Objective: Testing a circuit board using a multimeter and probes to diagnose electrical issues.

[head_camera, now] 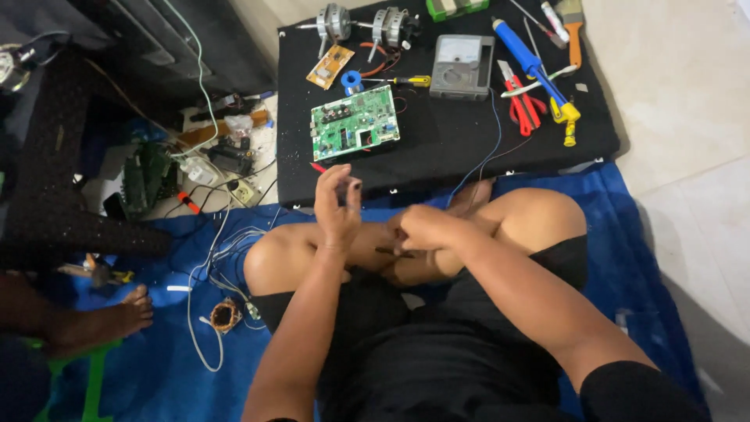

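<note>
Left hand (337,205), mid-frame, pinches something small, unclear what; right hand (418,228) curls shut beside it. Green board (355,123) lies on black mat (445,141), upper centre; blue tarp (625,234) covers floor.

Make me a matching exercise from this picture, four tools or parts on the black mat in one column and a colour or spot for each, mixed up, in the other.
Column one:
1. circuit board
2. meter
3. pliers
4. screwdriver

Column two:
A. red handles, right part of the mat
B. green, nearest the left hand
C. yellow and black handle, just left of the grey box
D. grey, with a pale dial window

Pairs: 1-B, 2-D, 3-A, 4-C
</note>
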